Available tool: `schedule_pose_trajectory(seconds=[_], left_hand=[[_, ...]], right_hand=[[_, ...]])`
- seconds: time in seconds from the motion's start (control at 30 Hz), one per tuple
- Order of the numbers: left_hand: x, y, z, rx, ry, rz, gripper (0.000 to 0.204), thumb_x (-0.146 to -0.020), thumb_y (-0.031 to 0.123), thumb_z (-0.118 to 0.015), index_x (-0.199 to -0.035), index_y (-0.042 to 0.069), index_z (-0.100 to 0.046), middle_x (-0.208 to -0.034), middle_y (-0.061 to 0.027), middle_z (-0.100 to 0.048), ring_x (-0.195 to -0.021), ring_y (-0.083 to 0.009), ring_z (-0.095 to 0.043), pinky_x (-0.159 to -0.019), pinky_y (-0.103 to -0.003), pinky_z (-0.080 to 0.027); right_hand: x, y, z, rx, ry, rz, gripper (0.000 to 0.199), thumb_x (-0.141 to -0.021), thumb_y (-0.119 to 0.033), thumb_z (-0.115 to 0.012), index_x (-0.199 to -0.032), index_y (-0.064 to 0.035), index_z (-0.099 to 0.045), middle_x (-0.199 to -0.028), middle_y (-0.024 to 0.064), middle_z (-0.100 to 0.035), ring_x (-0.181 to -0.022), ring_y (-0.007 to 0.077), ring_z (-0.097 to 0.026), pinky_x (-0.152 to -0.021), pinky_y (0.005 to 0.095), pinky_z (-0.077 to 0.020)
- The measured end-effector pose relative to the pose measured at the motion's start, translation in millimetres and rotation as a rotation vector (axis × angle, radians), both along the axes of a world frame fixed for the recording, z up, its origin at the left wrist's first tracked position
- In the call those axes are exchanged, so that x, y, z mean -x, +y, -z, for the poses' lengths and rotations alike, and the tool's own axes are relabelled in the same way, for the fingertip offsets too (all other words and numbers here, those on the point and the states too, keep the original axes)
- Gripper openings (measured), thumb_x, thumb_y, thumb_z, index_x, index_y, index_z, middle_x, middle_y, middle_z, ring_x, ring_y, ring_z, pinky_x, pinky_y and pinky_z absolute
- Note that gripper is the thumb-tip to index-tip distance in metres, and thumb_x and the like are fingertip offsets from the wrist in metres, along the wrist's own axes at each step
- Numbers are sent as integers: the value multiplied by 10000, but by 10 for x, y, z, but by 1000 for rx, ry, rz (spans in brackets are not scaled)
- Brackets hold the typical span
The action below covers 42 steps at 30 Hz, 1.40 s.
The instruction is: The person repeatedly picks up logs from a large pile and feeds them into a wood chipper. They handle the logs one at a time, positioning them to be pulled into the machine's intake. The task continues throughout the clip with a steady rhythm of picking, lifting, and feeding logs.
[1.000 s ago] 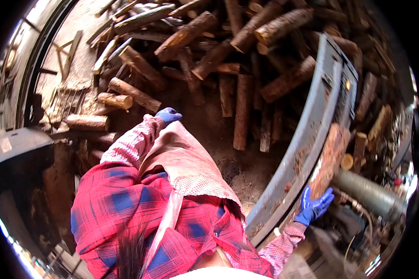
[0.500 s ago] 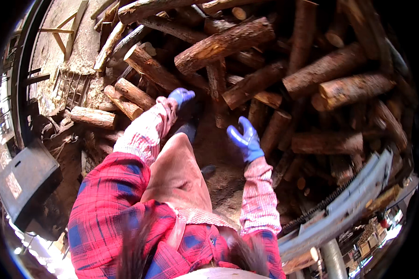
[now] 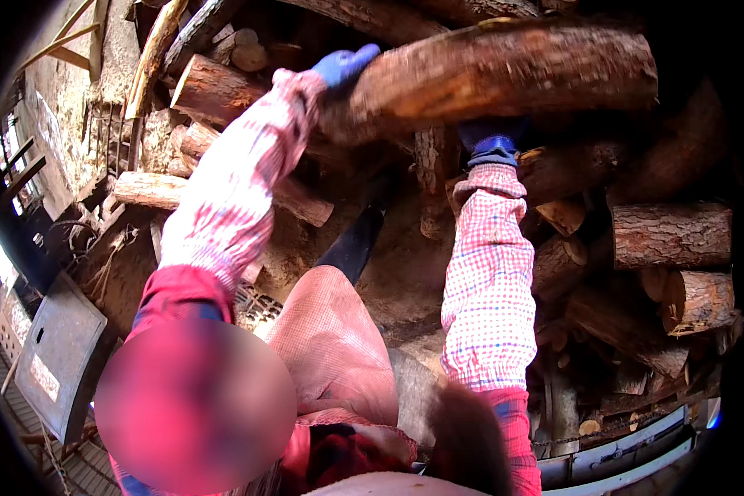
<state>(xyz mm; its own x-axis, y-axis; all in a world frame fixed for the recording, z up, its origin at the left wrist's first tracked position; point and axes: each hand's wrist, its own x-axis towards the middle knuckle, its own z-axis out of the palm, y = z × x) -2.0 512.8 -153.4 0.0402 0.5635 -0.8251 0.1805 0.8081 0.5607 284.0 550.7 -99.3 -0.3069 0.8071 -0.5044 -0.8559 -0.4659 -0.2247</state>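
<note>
A thick, bark-covered log is raised above the woodpile, lying crosswise before me, its left part smeared by motion. My left hand, in a blue glove, is closed over its left end. Under its near side, right of the middle, is my right hand, also blue-gloved; the log hides most of those fingers. Both arms are stretched forward in checked sleeve covers. Beneath the raised log, other logs lie in shadow.
Cut logs lie heaped at the right, among them a short log. A pale log rests at the left. A grey metal box stands at lower left, and a metal rail runs along the lower right.
Both hands, empty and apart before, have reached forward and taken hold of the log. It is now up off the pile and closer to me. The view has shifted too.
</note>
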Motion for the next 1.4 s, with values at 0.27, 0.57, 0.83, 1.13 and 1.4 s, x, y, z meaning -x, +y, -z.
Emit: schedule_pose_trajectory(seconds=[0.27,0.57,0.83,1.13,1.4], left_hand=[[-1528,-1017,-1998,-136,-85,-99,729,-794,519,-680,-1291,22,-490,-1137,-172,-604,-1074,-259,-566,-942,-346,-430],[-2926,-2678,-3161,-137,-457,-210,680,-815,452,-655,-1303,15,-474,-1172,-87,-586,-1015,-183,-559,-916,-331,-434],[-4804,-3934,-5447,-296,-843,-323,296,-910,305,-578,-1095,73,-565,-891,-3,-588,-783,-105,-554,-732,-288,-461],[-6278,-4470,-7147,-1176,-572,595,774,-796,392,-734,-1377,18,-384,-1326,-190,-509,-1263,-262,-461,-1074,-345,-335],[-3358,-4561,-4502,-524,3,286,673,-811,375,-709,-1316,3,-463,-1238,-136,-575,-1117,-241,-556,-963,-347,-442]], right_hand=[[-786,-1854,-1502,239,-540,-62,669,-932,-564,-382,-1402,-88,-368,-1385,116,-441,-1229,270,-443,-1071,420,-325],[-1552,-3342,-2906,163,-60,67,672,-937,-562,-409,-1396,-70,-396,-1385,94,-457,-1226,246,-457,-1077,405,-341],[-3548,-4943,-5239,-568,-1209,2,459,-917,-276,-587,-1283,-8,-512,-1161,62,-608,-1134,175,-528,-1011,344,-403],[-6007,-5876,-7586,-571,-1911,-106,330,-933,-190,-546,-1194,6,-593,-1192,89,-606,-1128,192,-561,-1020,303,-399],[-6290,-6164,-6276,-128,-2618,-80,696,-731,-228,-796,-1272,47,-455,-1172,150,-592,-987,230,-590,-888,356,-483]])
